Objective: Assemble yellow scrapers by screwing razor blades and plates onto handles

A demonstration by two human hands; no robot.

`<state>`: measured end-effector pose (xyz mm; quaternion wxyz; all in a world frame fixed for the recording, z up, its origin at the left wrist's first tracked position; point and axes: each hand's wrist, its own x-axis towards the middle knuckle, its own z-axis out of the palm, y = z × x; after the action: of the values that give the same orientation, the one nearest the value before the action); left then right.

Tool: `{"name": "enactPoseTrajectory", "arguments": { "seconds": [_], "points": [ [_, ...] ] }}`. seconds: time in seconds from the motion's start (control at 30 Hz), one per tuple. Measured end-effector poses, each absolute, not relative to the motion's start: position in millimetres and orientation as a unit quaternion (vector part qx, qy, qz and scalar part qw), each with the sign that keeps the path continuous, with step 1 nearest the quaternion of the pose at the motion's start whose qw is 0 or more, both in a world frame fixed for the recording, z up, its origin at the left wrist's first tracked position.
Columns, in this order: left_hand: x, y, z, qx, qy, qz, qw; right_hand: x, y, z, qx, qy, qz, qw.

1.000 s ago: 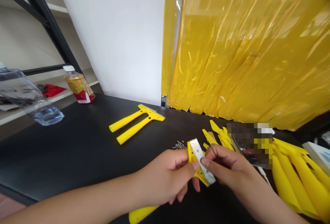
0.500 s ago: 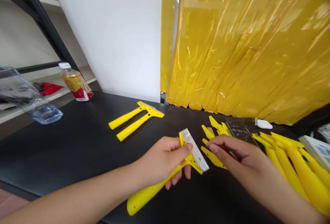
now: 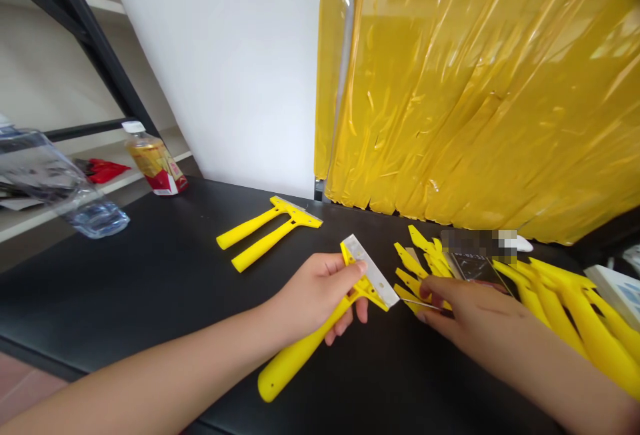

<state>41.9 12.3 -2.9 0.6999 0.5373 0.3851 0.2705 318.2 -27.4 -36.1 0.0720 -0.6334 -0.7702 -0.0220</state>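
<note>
- Since half a second ago, the right hand (image 3: 465, 308) has drawn slightly rightward, and a thin metal-shafted tool with a dark handle (image 3: 413, 301) now shows in its fingers; the left hand (image 3: 327, 298) has shifted a little toward the far edge.
- Black, smooth-topped table (image 3: 125, 288) carries the work.
- Heap of long yellow plastic handles (image 3: 575, 308) lies toward its right end; no metal shows on them, so these look untouched.
- Pair of yellow plastic scrapers with silver blades (image 3: 264, 245) lies side by side near the far edge, seemingly finished.
- Yellow plastic scraper body (image 3: 303, 348) is held above the table's near part, gripped at the neck by the left hand.
- Small pointed yellow plastic pieces (image 3: 408, 280) lie beyond and partly under the right hand.
- Flat silver metal plate (image 3: 374, 271) sits on the held head under the left thumb; its uncovered hole shows no screw, so fastening seems left.
- Right fingers pinch the tool, tip near the plate's corner; contact cannot be told.
</note>
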Motion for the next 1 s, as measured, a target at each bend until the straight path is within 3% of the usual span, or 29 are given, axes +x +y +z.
{"name": "enactPoseTrajectory", "arguments": {
  "seconds": [0.13, 0.37, 0.43, 0.63, 0.83, 1.0],
  "points": [
    [41, 13, -4, 0.536, 0.383, 0.270, 0.702, 314, -33, -35, -0.621, -0.778, 0.001, 0.097],
    [41, 12, -2, 0.527, 0.383, 0.275, 0.707, 294, -35, -18, -0.625, -0.757, 0.183, 0.057],
    [41, 13, -2, 0.528, 0.386, 0.273, 0.705, 295, -32, -13, -0.613, -0.752, 0.223, 0.092],
    [41, 12, -4, 0.532, 0.367, 0.215, 0.732, 297, -32, 7, -0.571, -0.688, 0.317, 0.317],
    [46, 2, -4, 0.540, 0.366, 0.137, 0.745, 274, -43, 1, -0.516, -0.654, 0.450, 0.321],
    [46, 0, -5, 0.541, 0.348, 0.133, 0.754, 267, -39, -10, -0.520, -0.621, 0.484, 0.332]
  ]
}}
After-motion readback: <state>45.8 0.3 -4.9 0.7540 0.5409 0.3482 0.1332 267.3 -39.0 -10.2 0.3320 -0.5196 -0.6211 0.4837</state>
